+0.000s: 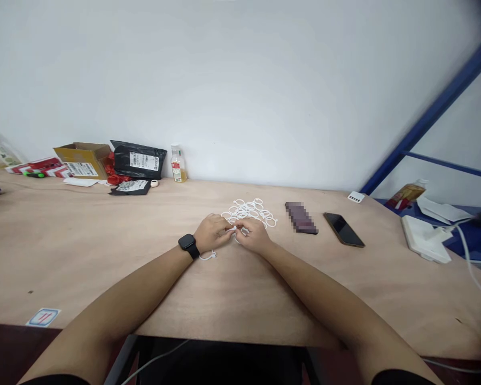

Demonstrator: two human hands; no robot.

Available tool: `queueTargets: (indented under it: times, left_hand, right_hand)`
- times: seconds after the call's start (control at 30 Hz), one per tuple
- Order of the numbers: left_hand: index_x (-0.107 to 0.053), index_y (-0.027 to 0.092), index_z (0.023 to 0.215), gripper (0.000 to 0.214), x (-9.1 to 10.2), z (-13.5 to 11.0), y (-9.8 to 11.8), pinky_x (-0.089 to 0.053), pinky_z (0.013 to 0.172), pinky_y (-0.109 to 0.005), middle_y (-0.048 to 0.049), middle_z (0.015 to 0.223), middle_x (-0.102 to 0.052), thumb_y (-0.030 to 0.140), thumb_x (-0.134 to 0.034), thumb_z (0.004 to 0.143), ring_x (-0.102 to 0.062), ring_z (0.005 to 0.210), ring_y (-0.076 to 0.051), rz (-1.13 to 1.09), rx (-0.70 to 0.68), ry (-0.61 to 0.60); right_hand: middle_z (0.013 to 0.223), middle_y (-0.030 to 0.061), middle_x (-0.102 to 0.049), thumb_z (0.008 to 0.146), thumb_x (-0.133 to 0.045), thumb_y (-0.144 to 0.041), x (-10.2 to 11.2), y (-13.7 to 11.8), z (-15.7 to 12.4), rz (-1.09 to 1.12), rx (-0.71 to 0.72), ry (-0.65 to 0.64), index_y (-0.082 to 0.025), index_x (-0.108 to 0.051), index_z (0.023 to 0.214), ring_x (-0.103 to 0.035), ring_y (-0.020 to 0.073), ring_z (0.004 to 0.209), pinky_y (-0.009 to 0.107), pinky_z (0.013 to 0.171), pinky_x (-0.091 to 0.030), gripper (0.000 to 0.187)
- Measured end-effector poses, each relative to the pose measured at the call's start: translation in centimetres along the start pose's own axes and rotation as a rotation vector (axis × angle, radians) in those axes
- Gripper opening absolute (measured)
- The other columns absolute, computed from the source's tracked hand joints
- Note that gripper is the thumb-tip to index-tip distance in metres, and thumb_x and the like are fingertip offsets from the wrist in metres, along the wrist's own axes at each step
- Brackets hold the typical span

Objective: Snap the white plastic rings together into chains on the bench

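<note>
A white loop is at mid-counter, pinched in the narrow fingertip grip of left hand and right hand; seemingly two-handed working, calling next for fine control. Loop pile: one o'clock; dark phone: three.

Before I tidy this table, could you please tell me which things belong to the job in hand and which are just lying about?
Likely in use:
- white loop held by left hand and right hand
- loop pile
- loose loop

Apparently just lying about:
- phone
- power strip
- box
- larger black parcel
- bottle beside it
- label
</note>
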State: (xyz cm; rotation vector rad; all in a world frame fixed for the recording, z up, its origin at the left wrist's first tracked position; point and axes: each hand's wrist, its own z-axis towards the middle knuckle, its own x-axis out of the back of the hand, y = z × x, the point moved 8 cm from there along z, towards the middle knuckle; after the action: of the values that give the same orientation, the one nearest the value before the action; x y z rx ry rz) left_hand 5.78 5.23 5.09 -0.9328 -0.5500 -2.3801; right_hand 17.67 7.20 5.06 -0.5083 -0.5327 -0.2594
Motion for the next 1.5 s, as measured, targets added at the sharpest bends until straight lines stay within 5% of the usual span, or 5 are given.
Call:
queueTargets:
  times: [0.37, 0.6, 0.83, 1.17, 1.5]
  left_hand:
    - [-0.068, 0.019, 0.09, 0.021, -0.5, 0.1, 0.7, -0.044, 0.077, -0.03, -0.005, 0.081, -0.071, 0.032, -0.052, 0.093, -0.065, 0.079, -0.016, 0.0, -0.031, -0.077]
    - [-0.068, 0.02, 0.105, 0.026, -0.5, -0.1, -1.5, -0.045, 0.079, -0.029, -0.0057, 0.091, -0.072, 0.029, -0.046, 0.095, -0.064, 0.083, -0.016, -0.091, 0.101, -0.176]
    - [-0.068, 0.017, 0.077, 0.017, -1.8, -0.5, -0.5, -0.044, 0.08, -0.027, -0.0042, 0.08, -0.067, 0.015, -0.052, 0.079, -0.059, 0.078, -0.015, -0.235, 0.003, -0.374]
    - [-0.053, 0.016, 0.059, 0.04, -2.4, -0.5, 0.7, -0.036, 0.06, -0.023, -0.001, 0.062, -0.056, 0.04, -0.051, 0.09, -0.047, 0.058, -0.01, -0.246, 0.049, -0.437]
    - [-0.059, 0.016, 0.063, 0.041, -2.6, -0.7, 0.9, -0.032, 0.054, -0.021, 0.0014, 0.056, -0.057, 0.047, -0.052, 0.089, -0.047, 0.05, -0.008, -0.272, 0.111, -0.463]
  right_hand:
    - [0.069, -0.0004, -0.068, 0.069, -0.051, -0.01, 0.1, 0.3, 0.0, 0.028, -0.042, 0.003, -0.022, -0.065, 0.073, -0.062, 0.0158, 0.067, 0.028, 0.068, -0.048, 0.018]
    - [0.093, 0.0037, -0.071, 0.076, -0.052, -0.013, 1.0, 2.3, 0.1, 0.09, -0.089, 0.033, -0.021, -0.066, 0.103, -0.065, 0.0183, 0.084, 0.033, 0.081, -0.051, 0.032]
    - [0.086, 0.0027, -0.071, 0.076, -0.052, -0.01, 0.0, 4.6, 0.0, -0.13, -0.151, -0.188, -0.021, -0.07, 0.089, -0.063, 0.0172, 0.08, 0.029, 0.077, -0.048, 0.025]
    - [0.104, 0.0029, -0.066, 0.078, -0.057, -0.019, -1.4, 5.4, -0.4, -0.337, -0.235, -0.426, -0.024, -0.069, 0.101, -0.06, 0.0191, 0.097, 0.028, 0.081, -0.045, 0.026]
    - [0.098, 0.0033, -0.066, 0.081, -0.061, -0.023, -1.4, 5.4, -0.3, -0.33, -0.233, -0.399, -0.024, -0.07, 0.093, -0.06, 0.0188, 0.095, 0.027, 0.078, -0.045, 0.016]
